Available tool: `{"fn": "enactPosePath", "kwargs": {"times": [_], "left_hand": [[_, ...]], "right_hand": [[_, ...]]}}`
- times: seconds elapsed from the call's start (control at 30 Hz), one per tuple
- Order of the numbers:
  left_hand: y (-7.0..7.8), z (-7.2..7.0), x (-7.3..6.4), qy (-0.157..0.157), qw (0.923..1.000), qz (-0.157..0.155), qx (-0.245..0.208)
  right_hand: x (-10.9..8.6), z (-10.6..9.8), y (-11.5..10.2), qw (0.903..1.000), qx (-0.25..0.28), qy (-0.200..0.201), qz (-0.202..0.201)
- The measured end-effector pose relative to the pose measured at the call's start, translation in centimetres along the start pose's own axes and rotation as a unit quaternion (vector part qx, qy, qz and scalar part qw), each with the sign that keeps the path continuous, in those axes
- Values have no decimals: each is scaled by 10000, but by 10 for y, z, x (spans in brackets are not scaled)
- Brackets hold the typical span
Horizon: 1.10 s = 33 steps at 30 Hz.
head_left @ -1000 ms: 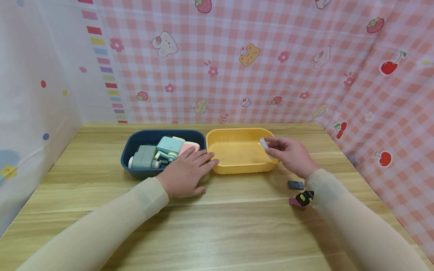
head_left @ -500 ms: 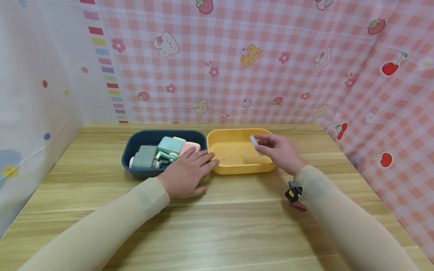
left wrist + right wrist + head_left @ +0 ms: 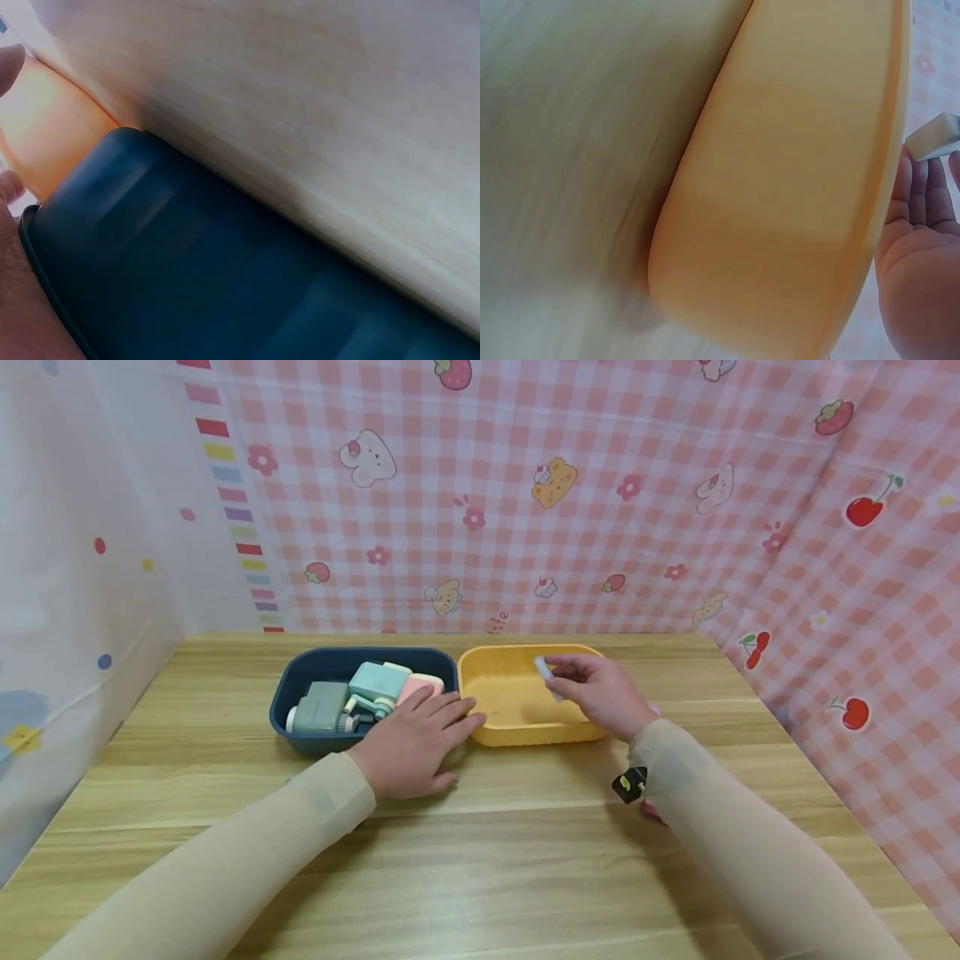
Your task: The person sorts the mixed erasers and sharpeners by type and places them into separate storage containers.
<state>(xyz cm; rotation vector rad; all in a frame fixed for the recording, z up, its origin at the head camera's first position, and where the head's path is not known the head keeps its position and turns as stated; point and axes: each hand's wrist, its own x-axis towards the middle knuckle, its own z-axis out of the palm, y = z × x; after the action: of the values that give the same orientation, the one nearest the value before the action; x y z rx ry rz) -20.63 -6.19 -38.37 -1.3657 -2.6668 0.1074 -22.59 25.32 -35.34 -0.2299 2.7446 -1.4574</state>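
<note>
Right hand (image 3: 606, 696) has the white block (image 3: 542, 667) pinched, slanting down-right over the yellow tub (image 3: 536, 736), left hand (image 3: 411, 745)'s fingers straight, mid-frame.

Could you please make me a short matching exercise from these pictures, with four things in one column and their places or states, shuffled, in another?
Things:
1. White piece
2. Navy bin
3. Left hand
4. Yellow bin

Places or states:
A. Over the navy bin's near right corner
B. Stands right of the navy bin
C. Pinched in the right hand
D. Holds a grey-green toy and a light blue toy

Pairs: 1-C, 2-D, 3-A, 4-B
</note>
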Motion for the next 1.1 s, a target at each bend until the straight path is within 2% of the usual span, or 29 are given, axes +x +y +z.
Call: {"fn": "enactPosePath", "kwargs": {"times": [0.47,0.8,1.1], "left_hand": [[0,0,1,2,10000,8,-44],[-1,-1,1,-11,10000,18,-10],[-1,0,1,-10,10000,5,-87]], "right_hand": [[13,19,-13,10000,40,-36,-65],[17,33,-23,9998,-47,-163,134],[21,45,-30,9996,-109,-122,250]]}}
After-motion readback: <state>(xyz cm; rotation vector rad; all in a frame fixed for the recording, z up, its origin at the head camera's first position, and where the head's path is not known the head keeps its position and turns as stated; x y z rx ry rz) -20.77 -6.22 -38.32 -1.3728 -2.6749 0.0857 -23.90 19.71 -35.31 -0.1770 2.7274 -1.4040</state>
